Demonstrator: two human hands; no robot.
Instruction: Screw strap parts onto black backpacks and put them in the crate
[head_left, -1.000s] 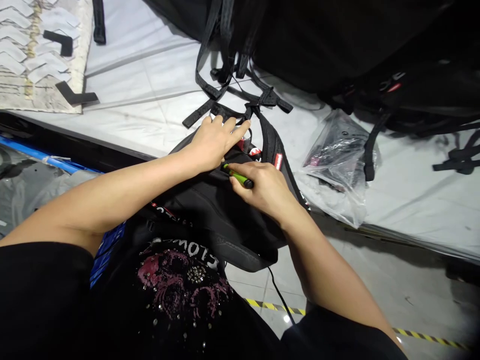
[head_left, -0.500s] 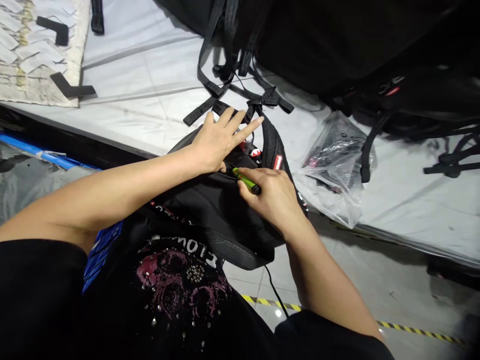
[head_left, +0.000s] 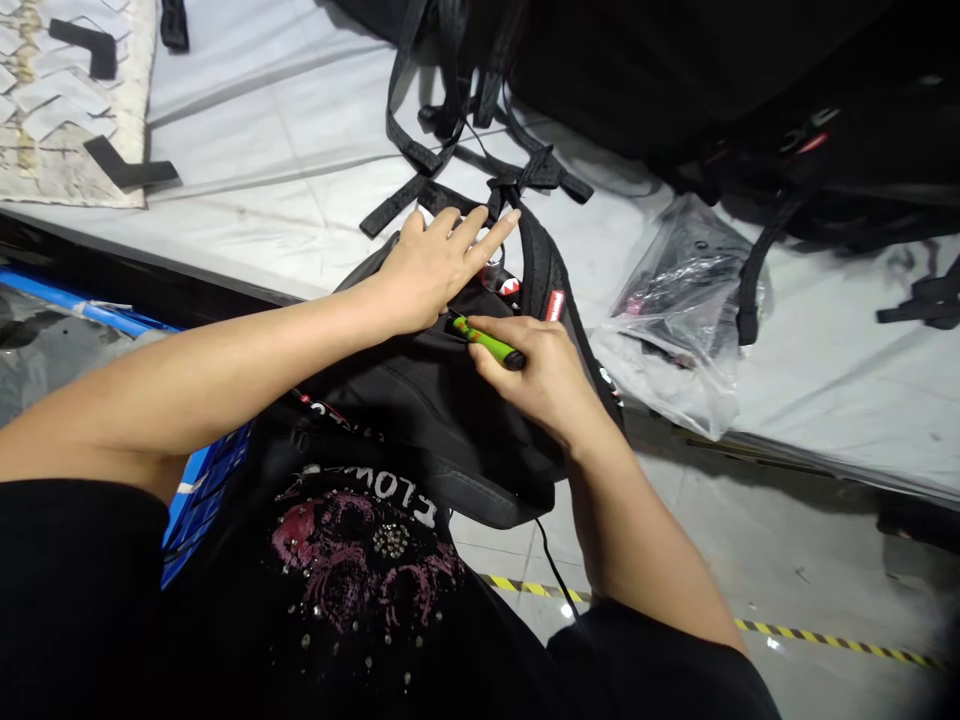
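A black backpack (head_left: pixel 420 385) lies tilted at the table's edge against my shirt, its shoulder strap (head_left: pixel 536 260) with a red label on the right. My left hand (head_left: pixel 431 265) rests on top of the backpack, fingers stretched out and spread, its thumb low and partly hidden near a fold. In my right hand (head_left: pixel 544 375) is a slim green pen-shaped tool (head_left: pixel 487 342) with a black end, pinched between thumb and fingers. The tool's far tip meets the backpack's fabric close to my left thumb; what exactly it touches is hidden. A red-and-white toothed print shows beside the strap.
A clear plastic bag (head_left: pixel 675 330) with dark contents lies right of the backpack on the white-covered table (head_left: pixel 247 150). Larger black bags (head_left: pixel 712 90) with hanging straps fill the back right. At left lie a board (head_left: pixel 71 185) with dark angled pieces and a blue crate (head_left: pixel 199 500).
The view has shifted slightly. The green tool's tip has moved a little up and left along with my right hand. My left hand keeps its spread pose on the backpack.
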